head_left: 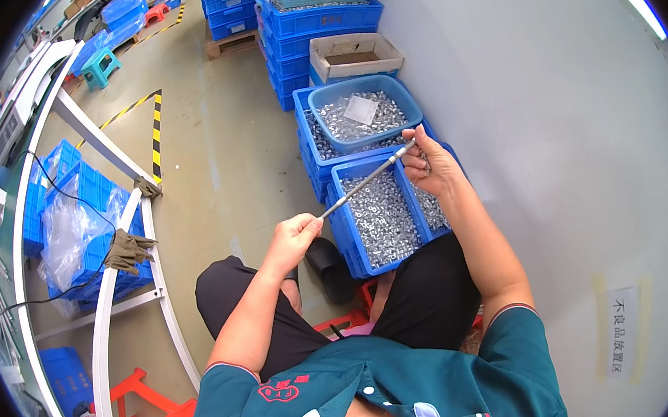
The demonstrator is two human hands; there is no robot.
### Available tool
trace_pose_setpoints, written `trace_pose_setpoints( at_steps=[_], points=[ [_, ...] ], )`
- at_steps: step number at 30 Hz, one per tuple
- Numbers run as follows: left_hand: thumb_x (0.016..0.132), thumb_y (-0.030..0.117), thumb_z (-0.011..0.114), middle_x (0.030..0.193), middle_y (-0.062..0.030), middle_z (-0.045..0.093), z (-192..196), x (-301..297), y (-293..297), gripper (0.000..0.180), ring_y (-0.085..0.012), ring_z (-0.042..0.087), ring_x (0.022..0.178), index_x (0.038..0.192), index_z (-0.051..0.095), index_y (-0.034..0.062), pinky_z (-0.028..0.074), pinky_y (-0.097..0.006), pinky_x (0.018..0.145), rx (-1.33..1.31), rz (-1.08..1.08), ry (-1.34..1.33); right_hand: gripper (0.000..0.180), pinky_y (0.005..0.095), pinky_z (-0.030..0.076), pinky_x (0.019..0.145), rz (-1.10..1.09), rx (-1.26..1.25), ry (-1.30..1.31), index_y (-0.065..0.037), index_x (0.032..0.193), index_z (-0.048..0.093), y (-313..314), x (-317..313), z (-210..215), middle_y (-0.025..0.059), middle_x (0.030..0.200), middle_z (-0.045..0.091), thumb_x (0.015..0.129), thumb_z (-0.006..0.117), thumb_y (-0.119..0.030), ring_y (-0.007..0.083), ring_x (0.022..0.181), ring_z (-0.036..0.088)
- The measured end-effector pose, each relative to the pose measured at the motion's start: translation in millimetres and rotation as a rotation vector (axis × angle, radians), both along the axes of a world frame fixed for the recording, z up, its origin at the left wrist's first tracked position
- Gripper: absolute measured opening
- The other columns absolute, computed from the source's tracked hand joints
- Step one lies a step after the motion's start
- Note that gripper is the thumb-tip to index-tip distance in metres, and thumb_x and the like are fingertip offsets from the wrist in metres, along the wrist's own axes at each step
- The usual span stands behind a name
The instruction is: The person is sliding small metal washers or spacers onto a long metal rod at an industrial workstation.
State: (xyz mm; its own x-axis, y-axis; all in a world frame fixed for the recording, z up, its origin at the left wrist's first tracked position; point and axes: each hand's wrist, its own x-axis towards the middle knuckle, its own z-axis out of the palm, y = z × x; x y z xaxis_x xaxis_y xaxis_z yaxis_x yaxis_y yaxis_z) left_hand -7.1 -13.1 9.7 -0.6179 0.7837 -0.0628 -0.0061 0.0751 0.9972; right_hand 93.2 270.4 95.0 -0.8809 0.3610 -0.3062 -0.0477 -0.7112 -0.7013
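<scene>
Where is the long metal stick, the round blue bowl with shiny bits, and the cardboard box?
metal rod point(367, 178), head view, middle of its shaft between the hands.
round blue basin point(412, 106), head view, right rim.
cardboard box point(320, 65), head view, left flap.

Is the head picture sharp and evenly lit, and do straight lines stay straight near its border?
In the head view the light is even and soft; the left hand, the right hand and the thin metal rod between them look sharp. The small metal parts in the blue crate glint. Straight lines bend near the rim: the white frame rail curves, and the corners are black.
</scene>
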Motion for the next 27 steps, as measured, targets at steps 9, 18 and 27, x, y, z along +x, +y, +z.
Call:
trace_pose_setpoints(
  at_steps=[9,18,27],
  points=[
    [0.089,0.023,0.057,0.064,0.006,0.048,-7.0,-1.1,-0.5,0.025,-0.0037,0.04,0.062,0.074,0.059,0.0027,0.034,-0.021,0.056,-0.03,-0.005,0.013,0.034,0.0169,0.023,0.038,-0.009,-0.056,-0.002,-0.005,0.098,0.059,-5.3,-4.2,1.5,-0.0025,0.062,0.04,0.085,0.062,-0.036,0.0044,0.047,0.032],
    [0.09,0.024,0.056,0.062,0.0064,0.045,-16.0,-0.1,-0.2,0.026,-0.0034,0.038,0.059,0.074,0.058,0.0032,0.032,-0.021,0.053,0.036,0.021,-0.006,0.026,0.0165,0.026,0.04,0.076,0.194,0.006,-0.003,0.104,0.058,-12.0,-0.3,15.3,-0.0026,0.068,0.039,0.093,0.05,-0.025,0.0041,0.049,0.033],
    [0.091,0.029,0.054,0.055,0.008,0.037,9.0,6.7,2.5,0.032,-0.0014,0.029,0.048,0.068,0.054,0.008,0.023,-0.02,0.044,0.023,-0.155,-0.418,0.027,0.0177,0.026,0.039,0.003,0.242,0.133,-0.003,0.097,0.06,-12.1,-1.3,11.1,-0.0023,0.065,0.041,0.091,0.055,-0.029,0.0044,0.048,0.035]
  ],
)
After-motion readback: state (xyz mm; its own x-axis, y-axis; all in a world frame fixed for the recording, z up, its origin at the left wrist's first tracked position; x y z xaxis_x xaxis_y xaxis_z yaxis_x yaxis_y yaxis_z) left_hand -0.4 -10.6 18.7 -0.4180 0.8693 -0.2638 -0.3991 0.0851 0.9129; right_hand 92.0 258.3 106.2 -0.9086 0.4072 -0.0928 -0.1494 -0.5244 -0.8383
